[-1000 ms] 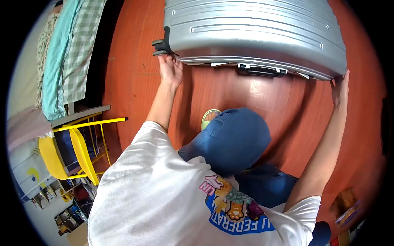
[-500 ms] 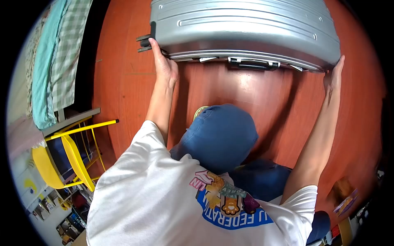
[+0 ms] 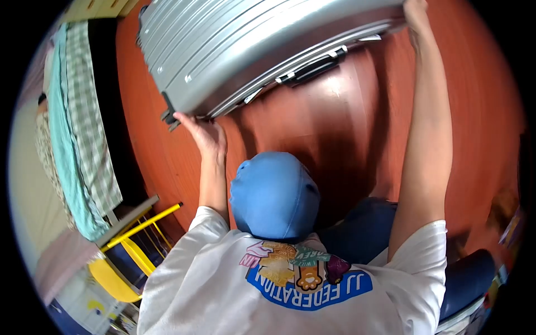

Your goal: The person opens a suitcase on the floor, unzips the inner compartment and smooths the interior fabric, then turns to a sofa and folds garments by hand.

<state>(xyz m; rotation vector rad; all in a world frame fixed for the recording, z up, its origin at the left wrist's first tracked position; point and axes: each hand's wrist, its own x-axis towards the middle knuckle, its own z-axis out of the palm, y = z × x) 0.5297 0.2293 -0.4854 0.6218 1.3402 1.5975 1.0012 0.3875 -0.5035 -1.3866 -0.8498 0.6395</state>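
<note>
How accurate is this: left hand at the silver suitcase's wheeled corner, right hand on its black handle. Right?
Not quite: the head view shows the right hand at the right-end corner of the silver suitcase, not on its black handle. The left hand is at the wheeled corner, as stated.

Silver suitcase (image 3: 262, 47) now aslant in view, its right end and the right grip (image 3: 416, 15) farther forward

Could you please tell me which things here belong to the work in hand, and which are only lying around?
In use:
- suitcase
- left hand, at one corner
- right hand, at the other end

Just around:
- yellow chair
- turquoise cloth
- checked cloth
</note>
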